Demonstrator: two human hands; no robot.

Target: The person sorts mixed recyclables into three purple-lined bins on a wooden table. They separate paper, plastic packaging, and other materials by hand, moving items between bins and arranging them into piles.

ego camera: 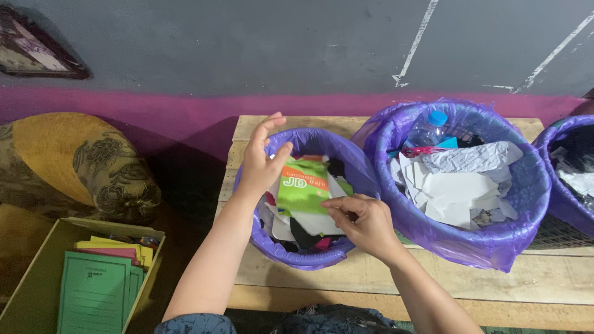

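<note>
My left hand (263, 158) and my right hand (362, 221) hold a green and orange paper packet (302, 185) over a bin lined with a purple bag (309, 253). The left hand pinches the packet's upper left edge, with its fingers spread upward. At the packet's lower right corner, the right hand's fingers are closed on it. Inside the bin lie white, black and pink paper scraps (303, 232).
A second purple-lined bin (526, 204) to the right holds crumpled white paper and a plastic bottle with a blue cap (430, 127). A third bin (566, 185) shows at the right edge. All stand on a wooden table (433, 284). A box of green folders (93, 291) sits lower left beside a patterned cushion (74, 164).
</note>
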